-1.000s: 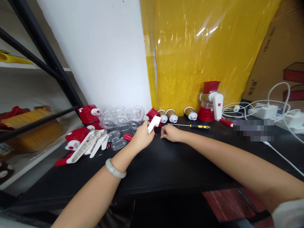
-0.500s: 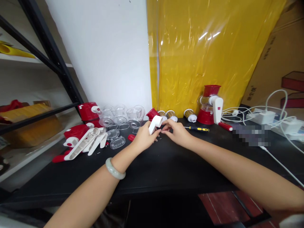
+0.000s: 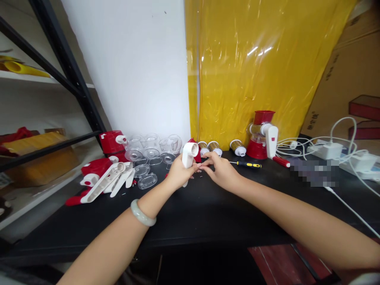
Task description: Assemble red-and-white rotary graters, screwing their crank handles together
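Projecting from curled fingers of left hand [image 3: 179,174]: gripped white handle [image 3: 188,156], frame centre. Right hand [image 3: 223,172] just right, fingers bent toward thumb; pinch contents unclear. Both hands angled inward.

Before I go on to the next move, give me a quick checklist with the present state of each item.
1. White crank arm held: ok, the left hand grips it.
2. Right hand holding a small part: cannot tell, its fingertips are pinched together close to the left hand's, but anything between them is too small to make out.
3. Screwdriver in hand: not ok, it lies on the table beyond the right hand.
4. Assembled red-and-white grinder upright: ok, it stands at the back right.
5. White cables away from both hands: ok, they lie off to the right.
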Available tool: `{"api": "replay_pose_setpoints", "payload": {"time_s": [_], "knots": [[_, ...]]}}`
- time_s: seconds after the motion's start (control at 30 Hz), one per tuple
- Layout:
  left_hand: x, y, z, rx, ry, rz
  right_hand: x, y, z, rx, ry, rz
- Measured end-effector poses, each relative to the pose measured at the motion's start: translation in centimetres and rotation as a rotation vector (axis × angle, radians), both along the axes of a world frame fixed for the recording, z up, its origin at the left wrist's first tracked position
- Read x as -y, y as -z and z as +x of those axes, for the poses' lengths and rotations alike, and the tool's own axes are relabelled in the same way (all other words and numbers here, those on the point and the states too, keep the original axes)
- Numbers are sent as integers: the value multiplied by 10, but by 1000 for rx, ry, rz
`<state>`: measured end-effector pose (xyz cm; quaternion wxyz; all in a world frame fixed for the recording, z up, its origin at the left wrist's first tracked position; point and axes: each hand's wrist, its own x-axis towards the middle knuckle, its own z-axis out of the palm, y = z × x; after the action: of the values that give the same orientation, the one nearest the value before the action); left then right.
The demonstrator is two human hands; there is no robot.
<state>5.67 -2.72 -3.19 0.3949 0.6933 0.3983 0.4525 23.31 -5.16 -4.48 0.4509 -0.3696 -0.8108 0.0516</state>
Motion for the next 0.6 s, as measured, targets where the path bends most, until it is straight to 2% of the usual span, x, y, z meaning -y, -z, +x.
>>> {"api": "replay_pose_setpoints", "payload": {"time_s": [0.13,0.2,0.23,0.3,0.33,0.37,0.47,0.6], "knots": [[0,-5,0,17,-9,4,-2,-8,3,24,-19,-4],[-1,-5,-1,13,-42,20,-10,-15,17,79,38,-41],[-2,-4,-1,8,-59,29,-16,-18,27,121,103,-63],[-5,-2,-3,-2,-89,54,-30,-21,55,314,351,-136],[-7,-1,-4,-10,-103,69,-36,-19,71,470,470,-212],[-9,0,-5,-19,-117,81,-42,-16,87,530,516,-263],[-12,1,-6,-33,-147,89,-53,1,129,631,615,-371],[-11,0,-3,25,-153,38,-59,22,155,708,693,-454]]}}
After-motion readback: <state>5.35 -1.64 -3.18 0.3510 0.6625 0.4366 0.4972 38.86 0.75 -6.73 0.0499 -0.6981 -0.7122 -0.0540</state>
